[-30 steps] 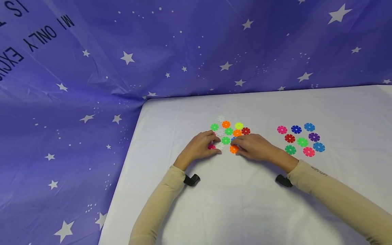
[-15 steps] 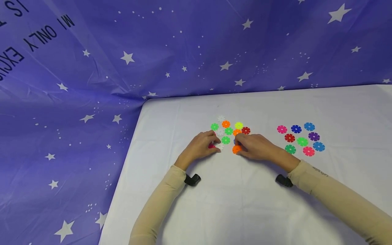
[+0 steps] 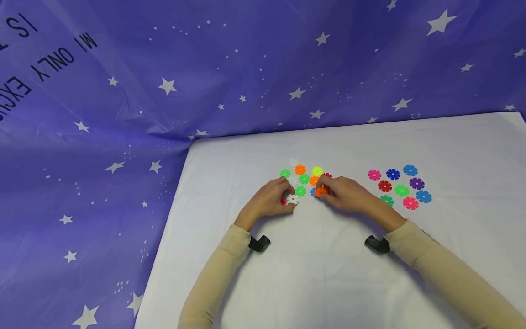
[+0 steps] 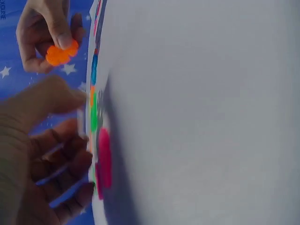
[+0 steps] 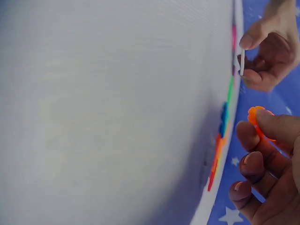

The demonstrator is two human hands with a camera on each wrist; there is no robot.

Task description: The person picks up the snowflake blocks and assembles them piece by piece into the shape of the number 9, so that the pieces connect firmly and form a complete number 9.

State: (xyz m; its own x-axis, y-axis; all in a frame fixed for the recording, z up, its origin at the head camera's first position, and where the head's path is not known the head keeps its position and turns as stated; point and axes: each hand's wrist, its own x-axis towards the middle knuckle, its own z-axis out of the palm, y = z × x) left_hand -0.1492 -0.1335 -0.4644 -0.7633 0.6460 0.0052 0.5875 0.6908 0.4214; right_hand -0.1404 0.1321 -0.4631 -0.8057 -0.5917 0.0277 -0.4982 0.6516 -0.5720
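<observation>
My left hand pinches a white notched plastic disc, a snowflake-shaped building piece, between thumb and fingers. In the right wrist view this white disc stands edge-on, raised off the cloth. An orange notched disc is pinched by my right hand, tilted and lifted. The left wrist view shows the orange disc under the thumb. Between and behind the hands lie more discs, among them a green one, a yellow one and a partly hidden blue one. A pink disc lies below the left hand.
A second group of discs lies to the right, including a purple one and a dark blue one. White cloth covers the table. A purple star-patterned curtain borders its back and left sides.
Both hands have raised their discs: the white one came up in the left hand, the orange one lifted and tilted in the right. The head view has shifted slightly.
</observation>
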